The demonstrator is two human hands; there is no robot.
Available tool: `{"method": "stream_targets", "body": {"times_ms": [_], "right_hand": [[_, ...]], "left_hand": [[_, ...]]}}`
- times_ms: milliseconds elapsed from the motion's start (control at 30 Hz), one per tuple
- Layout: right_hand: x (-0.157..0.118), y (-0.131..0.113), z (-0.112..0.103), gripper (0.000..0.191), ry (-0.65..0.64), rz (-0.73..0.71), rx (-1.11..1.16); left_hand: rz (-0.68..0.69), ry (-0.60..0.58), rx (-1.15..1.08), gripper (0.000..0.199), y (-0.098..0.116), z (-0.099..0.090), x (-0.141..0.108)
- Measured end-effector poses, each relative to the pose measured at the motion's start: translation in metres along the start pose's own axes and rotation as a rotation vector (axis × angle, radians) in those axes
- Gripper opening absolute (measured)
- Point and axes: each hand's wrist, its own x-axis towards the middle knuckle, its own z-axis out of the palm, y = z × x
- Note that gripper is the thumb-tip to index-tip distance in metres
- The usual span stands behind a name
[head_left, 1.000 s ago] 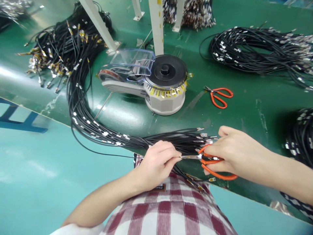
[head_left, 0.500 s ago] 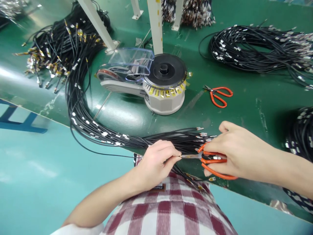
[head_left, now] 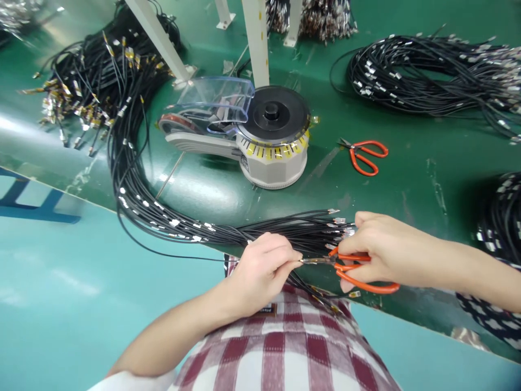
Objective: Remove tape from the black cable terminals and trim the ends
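1. Pinching the cable (head_left: 187, 257) near its tip in left hand (head_left: 264, 271), thumb against fingers, right at the blade tips.
2. Gripping held scissors (head_left: 372, 287) in right hand (head_left: 376, 247), fingers curled at orange handles, blades pointing left to left-hand fingertips.
3. Got cable bundle (head_left: 285, 231) just beyond both hands on counter (head_left: 411, 201), trailing left.
4. Got tape dispenser (head_left: 272, 165) farther off, other scissors (head_left: 366, 157) to its right, well apart from right hand.

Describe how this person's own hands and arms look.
The left hand and right hand are bare: no gloves, rings or watches show. A plain white fabric sleeve shows on the left arm; none shows on the right arm.
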Motion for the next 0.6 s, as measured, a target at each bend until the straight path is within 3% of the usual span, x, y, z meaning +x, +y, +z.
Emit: {"method": "stream_targets", "body": {"times_ms": [133,300,400,500,600], "right_hand": [[0.004,0.011,0.007,0.044,-0.082,0.017,0.195],[0.011,0.023,0.024,0.048,-0.271,0.092,0.555],[0.011,0.028,0.024,0.046,-0.289,0.092,0.652],[0.006,0.039,0.011,0.046,-0.150,0.131,0.639],[0.001,0.054,-0.002,0.045,0.258,0.269,0.166]], "left_hand": [[0.008,-0.002,-0.029,0.009,-0.002,0.000,-0.002],[-0.015,0.014,-0.076,0.010,-0.003,0.000,-0.002],[-0.071,0.038,-0.135,0.008,0.000,-0.003,0.001],[-0.149,0.076,-0.221,0.008,0.004,-0.007,0.008],[-0.164,0.175,-0.144,0.007,0.007,-0.012,0.016]]}}
